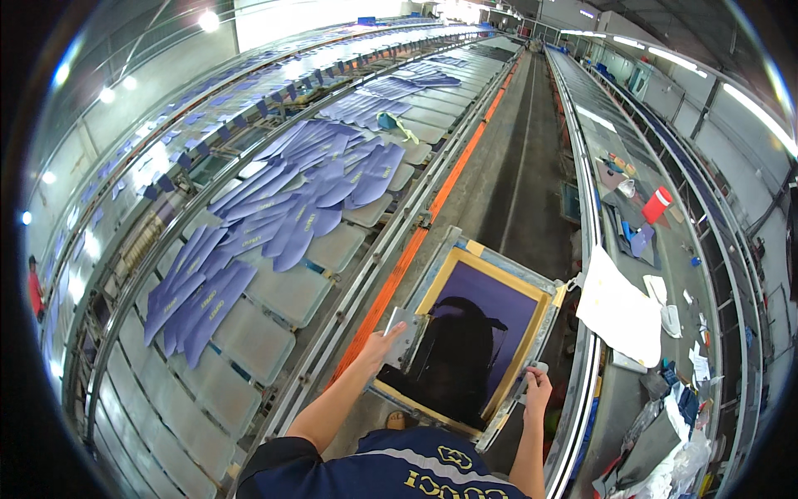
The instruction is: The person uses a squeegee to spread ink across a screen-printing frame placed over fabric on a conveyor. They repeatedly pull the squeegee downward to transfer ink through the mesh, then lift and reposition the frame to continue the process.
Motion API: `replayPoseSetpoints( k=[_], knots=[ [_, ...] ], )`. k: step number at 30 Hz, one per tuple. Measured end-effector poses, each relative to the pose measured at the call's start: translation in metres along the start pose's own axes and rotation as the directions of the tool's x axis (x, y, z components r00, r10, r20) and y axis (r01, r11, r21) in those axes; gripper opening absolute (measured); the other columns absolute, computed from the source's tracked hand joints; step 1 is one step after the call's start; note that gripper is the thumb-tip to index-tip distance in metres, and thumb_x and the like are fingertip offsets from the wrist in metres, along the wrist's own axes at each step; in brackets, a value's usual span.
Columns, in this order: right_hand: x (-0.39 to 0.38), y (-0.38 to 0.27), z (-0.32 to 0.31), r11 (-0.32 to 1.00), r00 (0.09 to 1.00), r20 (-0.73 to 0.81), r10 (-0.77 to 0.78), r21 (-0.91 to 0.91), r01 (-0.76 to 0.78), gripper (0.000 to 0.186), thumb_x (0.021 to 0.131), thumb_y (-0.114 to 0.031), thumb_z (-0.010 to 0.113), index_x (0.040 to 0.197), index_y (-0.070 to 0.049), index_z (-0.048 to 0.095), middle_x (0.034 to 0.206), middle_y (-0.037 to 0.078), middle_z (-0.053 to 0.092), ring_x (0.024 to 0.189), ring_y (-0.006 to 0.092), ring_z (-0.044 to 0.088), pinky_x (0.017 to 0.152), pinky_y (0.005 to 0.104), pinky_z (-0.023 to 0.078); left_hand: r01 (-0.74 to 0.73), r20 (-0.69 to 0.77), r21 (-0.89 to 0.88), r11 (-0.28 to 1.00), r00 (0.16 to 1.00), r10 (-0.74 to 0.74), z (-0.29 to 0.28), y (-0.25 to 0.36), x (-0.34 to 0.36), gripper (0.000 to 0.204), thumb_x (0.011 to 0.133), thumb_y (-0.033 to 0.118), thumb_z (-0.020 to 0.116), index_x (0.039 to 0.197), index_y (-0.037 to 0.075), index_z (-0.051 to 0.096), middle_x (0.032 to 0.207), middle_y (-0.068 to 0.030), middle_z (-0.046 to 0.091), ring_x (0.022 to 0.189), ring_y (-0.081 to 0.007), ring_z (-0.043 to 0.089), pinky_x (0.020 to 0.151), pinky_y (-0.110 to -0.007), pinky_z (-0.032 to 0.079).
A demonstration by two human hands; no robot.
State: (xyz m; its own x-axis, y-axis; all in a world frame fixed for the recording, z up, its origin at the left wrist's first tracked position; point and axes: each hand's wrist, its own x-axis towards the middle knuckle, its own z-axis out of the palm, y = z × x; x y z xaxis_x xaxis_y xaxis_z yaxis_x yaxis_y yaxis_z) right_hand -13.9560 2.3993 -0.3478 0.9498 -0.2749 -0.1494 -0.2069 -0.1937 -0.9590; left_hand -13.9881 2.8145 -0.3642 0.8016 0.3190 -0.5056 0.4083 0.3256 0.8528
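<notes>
In front of me is a screen-printing frame (463,252) with a yellowish taped border, a purple mesh and a large black area over its lower middle. My left hand (387,344) is closed on a metal plate with holes (405,338) at the frame's left side. On the opposite side, my right hand (536,387) grips a small metal bracket (540,367) on the frame's edge. The frame is tilted in view, above the aisle floor between two long tables. Parts of my fingers are hidden behind the metal pieces.
To the left, a long table (270,291) of grey pallets carries many purple cut pieces (307,195). An orange strip (449,185) runs along its rail. The right-hand table (594,158) bears a white cloth (617,308), a red cylinder (657,205) and crumpled plastic (686,453).
</notes>
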Motion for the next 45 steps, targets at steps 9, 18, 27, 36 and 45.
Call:
replayPoseSetpoints(
  k=[9, 18, 27, 36, 45],
  knots=[
    [0.225, -0.012, 0.048, 0.997, 0.998, -0.051, -0.049, 0.053, 0.051, 0.014, 0.101, -0.008, 0.064, 0.108, -0.001, 0.073, 0.099, 0.004, 0.070, 0.094, 0.0132, 0.062, 0.086, 0.0296, 0.047, 0.027, -0.016, 0.094, 0.995, 1.000, -0.026, 0.123, 0.092, 0.203, 0.077, 0.086, 0.057, 0.081, 0.116, -0.012, 0.067, 0.110, -0.0171, 0.073, 0.099, -0.0229, 0.071, 0.086, -0.039, 0.056],
    [0.483, -0.094, 0.115, 0.996, 0.995, 0.074, -0.063, 0.068, 0.058, 0.015, 0.101, -0.009, 0.064, 0.109, -0.001, 0.073, 0.081, -0.004, 0.056, 0.073, 0.0063, 0.047, 0.067, 0.0263, 0.038, 0.066, -0.168, 0.000, 0.998, 0.984, -0.065, 0.215, 0.187, 0.367, 0.066, 0.086, 0.055, 0.082, 0.108, -0.007, 0.072, 0.097, -0.0094, 0.073, 0.087, -0.0171, 0.069, 0.077, -0.034, 0.054],
    [0.735, -0.139, 0.206, 0.998, 0.988, 0.141, -0.058, 0.029, 0.054, 0.016, 0.098, -0.010, 0.067, 0.109, -0.001, 0.073, 0.100, 0.002, 0.071, 0.097, 0.0117, 0.062, 0.090, 0.0283, 0.047, 0.029, -0.159, -0.113, 0.993, 0.986, -0.047, 0.303, 0.268, 0.580, 0.076, 0.084, 0.065, 0.078, 0.110, -0.006, 0.070, 0.091, -0.0062, 0.067, 0.077, -0.0178, 0.063, 0.067, -0.040, 0.053],
    [0.950, -0.226, 0.274, 0.967, 0.998, 0.055, 0.041, 0.248, -0.053, 0.016, 0.099, -0.011, 0.066, 0.110, -0.002, 0.074, 0.097, 0.002, 0.071, 0.093, 0.0095, 0.063, 0.086, 0.0273, 0.049, 0.079, -0.010, -0.019, 0.997, 0.997, -0.079, 0.395, 0.413, 0.833, 0.076, 0.082, 0.074, 0.073, 0.110, 0.004, 0.069, 0.085, -0.0001, 0.062, 0.078, -0.0186, 0.064, 0.074, -0.052, 0.054],
    [1.144, -0.205, 0.308, 0.978, 0.989, -0.103, 0.104, 0.191, -0.083, 0.016, 0.099, -0.010, 0.066, 0.110, -0.002, 0.074, 0.098, 0.002, 0.071, 0.092, 0.0098, 0.063, 0.085, 0.0269, 0.048, 0.031, 0.075, 0.170, 0.985, 0.996, -0.045, 0.528, 0.492, 1.046, 0.078, 0.084, 0.064, 0.079, 0.112, -0.008, 0.069, 0.099, -0.0104, 0.070, 0.085, -0.0196, 0.068, 0.073, -0.040, 0.055]
  ],
)
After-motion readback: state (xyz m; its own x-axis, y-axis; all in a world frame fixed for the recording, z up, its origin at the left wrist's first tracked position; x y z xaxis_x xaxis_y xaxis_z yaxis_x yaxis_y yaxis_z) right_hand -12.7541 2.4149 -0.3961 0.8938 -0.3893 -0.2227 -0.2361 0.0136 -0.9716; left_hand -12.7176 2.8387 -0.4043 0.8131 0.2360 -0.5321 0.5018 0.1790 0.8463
